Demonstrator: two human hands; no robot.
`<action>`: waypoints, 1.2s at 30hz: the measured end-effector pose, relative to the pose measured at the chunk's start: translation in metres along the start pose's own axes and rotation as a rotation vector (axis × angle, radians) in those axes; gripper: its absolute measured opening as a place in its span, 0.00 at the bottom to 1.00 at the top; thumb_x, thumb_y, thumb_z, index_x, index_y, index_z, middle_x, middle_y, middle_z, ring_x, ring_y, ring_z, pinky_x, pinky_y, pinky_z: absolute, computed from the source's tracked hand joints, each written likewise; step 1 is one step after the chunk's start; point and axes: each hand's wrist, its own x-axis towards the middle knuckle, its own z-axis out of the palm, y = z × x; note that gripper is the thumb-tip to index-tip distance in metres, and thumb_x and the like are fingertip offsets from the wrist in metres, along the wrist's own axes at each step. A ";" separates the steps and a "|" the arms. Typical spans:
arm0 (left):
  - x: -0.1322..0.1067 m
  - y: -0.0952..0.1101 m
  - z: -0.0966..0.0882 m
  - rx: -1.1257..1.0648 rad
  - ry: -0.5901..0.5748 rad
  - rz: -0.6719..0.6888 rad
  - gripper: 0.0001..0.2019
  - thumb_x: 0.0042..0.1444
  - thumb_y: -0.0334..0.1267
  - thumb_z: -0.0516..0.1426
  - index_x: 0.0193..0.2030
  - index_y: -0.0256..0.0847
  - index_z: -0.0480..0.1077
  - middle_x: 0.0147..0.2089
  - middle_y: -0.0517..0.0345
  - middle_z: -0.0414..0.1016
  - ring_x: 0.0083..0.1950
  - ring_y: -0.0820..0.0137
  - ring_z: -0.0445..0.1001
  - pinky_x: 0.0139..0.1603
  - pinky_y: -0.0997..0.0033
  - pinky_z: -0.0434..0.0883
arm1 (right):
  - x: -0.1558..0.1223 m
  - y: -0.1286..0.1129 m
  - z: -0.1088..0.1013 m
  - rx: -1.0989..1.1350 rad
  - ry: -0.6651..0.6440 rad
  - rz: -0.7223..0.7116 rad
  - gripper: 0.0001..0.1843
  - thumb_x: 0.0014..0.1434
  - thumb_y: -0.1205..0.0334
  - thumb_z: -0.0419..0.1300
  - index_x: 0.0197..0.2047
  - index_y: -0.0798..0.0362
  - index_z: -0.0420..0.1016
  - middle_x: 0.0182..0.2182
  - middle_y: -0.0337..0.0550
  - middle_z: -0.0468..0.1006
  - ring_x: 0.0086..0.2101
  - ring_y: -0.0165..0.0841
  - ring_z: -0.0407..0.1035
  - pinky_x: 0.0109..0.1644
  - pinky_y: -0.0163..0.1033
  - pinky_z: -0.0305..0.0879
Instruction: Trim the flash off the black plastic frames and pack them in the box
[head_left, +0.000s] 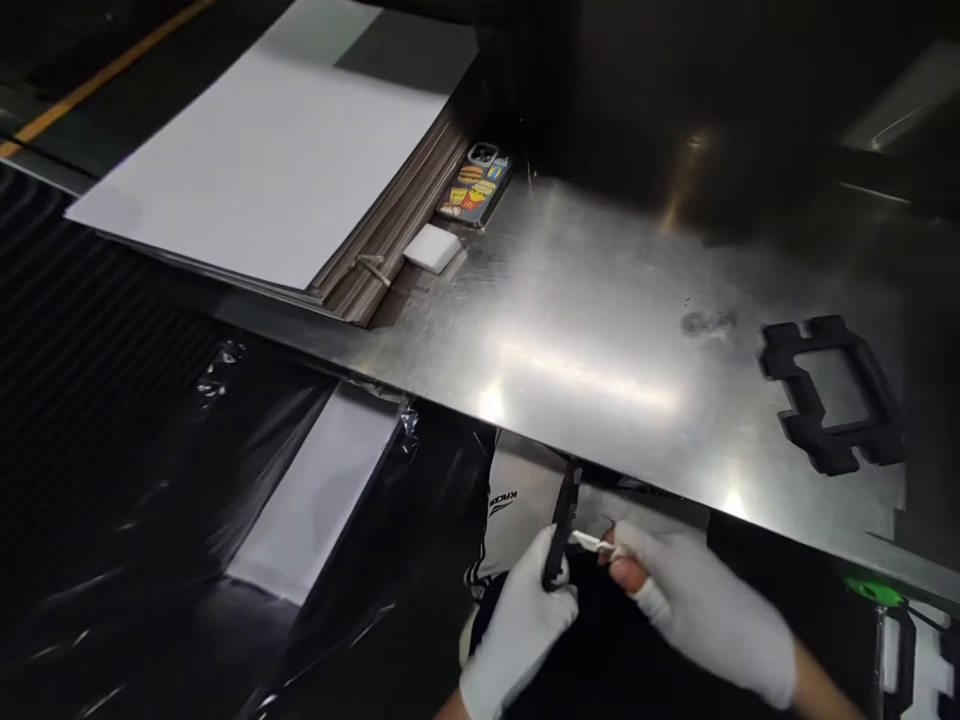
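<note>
My left hand (521, 610), in a white glove, is closed around a thin black plastic piece (564, 520) seen nearly edge-on, held just below the table's front edge. My right hand (701, 605), also gloved but with bare thumb and fingertip, pinches a small pale blade-like tool (589, 542). The tool's tip meets or nearly meets the black piece; its exact kind is hard to make out. A black plastic frame (829, 448) with a notched outline and an open middle lies on the metal table (600, 300), to the right above my hands.
A stack of cardboard (409, 200) topped by a white sheet (262, 150) lies at the table's left. Beside it are a phone (476, 190) and a small white block (433, 247). Black plastic film (172, 520) surrounds a white panel (322, 490) below. More black frames (904, 650) are at lower right.
</note>
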 end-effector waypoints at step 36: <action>0.005 0.027 -0.003 0.113 -0.194 -0.203 0.13 0.46 0.33 0.59 0.41 0.40 0.77 0.29 0.65 0.69 0.29 0.70 0.64 0.31 0.71 0.65 | -0.026 0.038 0.065 0.072 0.263 0.214 0.26 0.78 0.37 0.53 0.39 0.48 0.76 0.31 0.40 0.80 0.28 0.35 0.74 0.31 0.40 0.72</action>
